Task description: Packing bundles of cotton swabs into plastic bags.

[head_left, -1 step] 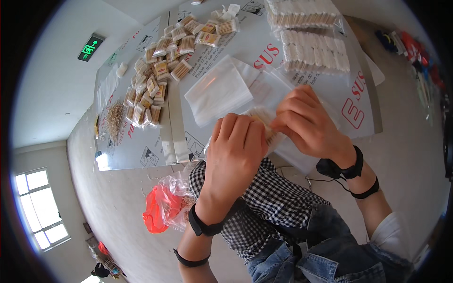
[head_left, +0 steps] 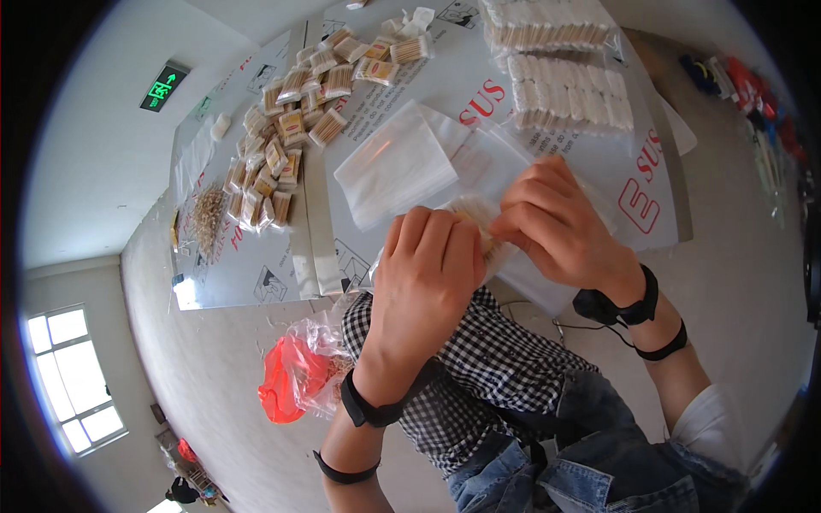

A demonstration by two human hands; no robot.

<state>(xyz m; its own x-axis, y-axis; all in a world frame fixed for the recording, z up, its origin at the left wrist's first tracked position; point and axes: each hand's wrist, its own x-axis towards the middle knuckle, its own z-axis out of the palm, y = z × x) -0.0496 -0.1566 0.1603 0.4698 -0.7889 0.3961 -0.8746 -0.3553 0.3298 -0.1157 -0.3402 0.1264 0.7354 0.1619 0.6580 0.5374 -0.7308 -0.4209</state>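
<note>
Between my two hands, at the near edge of the table, is a clear plastic bag of cotton swabs (head_left: 473, 208); my fingers cover much of it. My left hand (head_left: 430, 272) is closed on the bag's left side, its knuckles up and fingertips hidden. On the other side, my right hand (head_left: 560, 224) pinches the bag near its edge with thumb and fingers. Just beyond my left hand lies a stack of flat clear plastic bags (head_left: 398, 167), and more clear film spreads beside my right hand.
Filled small packets of swabs (head_left: 291, 128) are heaped at the far left. Beside them lies a pile of loose sticks (head_left: 208, 218). Large bundles of white-tipped swabs (head_left: 569, 94) sit at the far right. Below the table's left edge is a red plastic bag (head_left: 286, 380).
</note>
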